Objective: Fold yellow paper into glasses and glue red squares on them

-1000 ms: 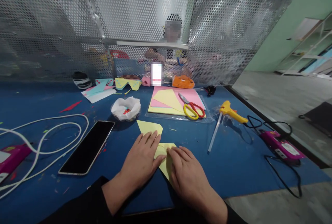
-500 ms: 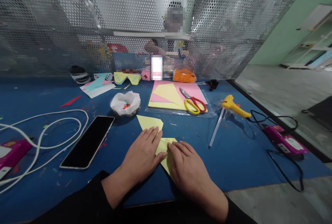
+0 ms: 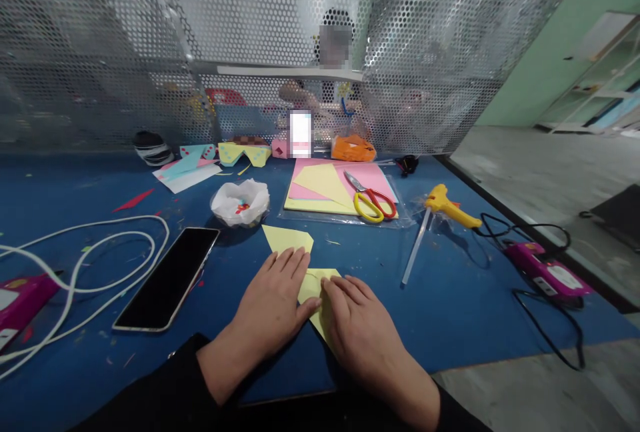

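Observation:
A yellow folded sheet of paper (image 3: 320, 279) lies on the blue table in front of me, its lower part running under my right hand. My left hand (image 3: 276, 292) rests flat with fingers stretched out; its fingertips touch a pointed yellow paper piece (image 3: 287, 239), and its thumb reaches the folded sheet. Whether the two yellow parts join under the palm is hidden. My right hand (image 3: 363, 319) presses down on the sheet's right side, fingers close together and laid along it. Its thumb is out of sight.
Scissors (image 3: 369, 200) lie on a stack of coloured paper (image 3: 310, 185). A paper-lined bowl (image 3: 241, 202) and a phone (image 3: 167, 279) are left; a yellow glue gun (image 3: 453, 207) with cord is right. Beyond the perforated metal screen (image 3: 250, 19) sits another person.
Both hands stay almost in place on the yellow paper. The whole view has shifted slightly, so things appear a little lower and further left.

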The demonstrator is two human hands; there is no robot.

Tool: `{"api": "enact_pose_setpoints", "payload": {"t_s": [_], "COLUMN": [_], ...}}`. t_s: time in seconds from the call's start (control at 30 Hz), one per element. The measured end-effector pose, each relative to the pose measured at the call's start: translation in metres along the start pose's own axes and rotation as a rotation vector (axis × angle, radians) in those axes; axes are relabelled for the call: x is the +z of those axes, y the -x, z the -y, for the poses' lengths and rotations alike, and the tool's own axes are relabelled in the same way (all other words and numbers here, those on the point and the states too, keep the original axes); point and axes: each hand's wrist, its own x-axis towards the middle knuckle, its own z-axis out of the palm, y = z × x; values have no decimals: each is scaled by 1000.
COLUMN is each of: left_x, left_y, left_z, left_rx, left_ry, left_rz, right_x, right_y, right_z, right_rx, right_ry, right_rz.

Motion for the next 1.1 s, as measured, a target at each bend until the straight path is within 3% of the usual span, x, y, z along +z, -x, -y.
{"api": "enact_pose_setpoints", "payload": {"t_s": [0.23,1.1], "left_x": [-9,-5], "left_y": [-2,1], "left_z": [-5,-4], "left_rx": [-45,-52], "left_ry": [3,23], "left_rz": [50,72], "right_x": [2,3], "right_y": [0,1], "right_z": [1,2], "right_rx": [13,-6], "right_ry": [20,21], "right_rz": [-19,-67]}}
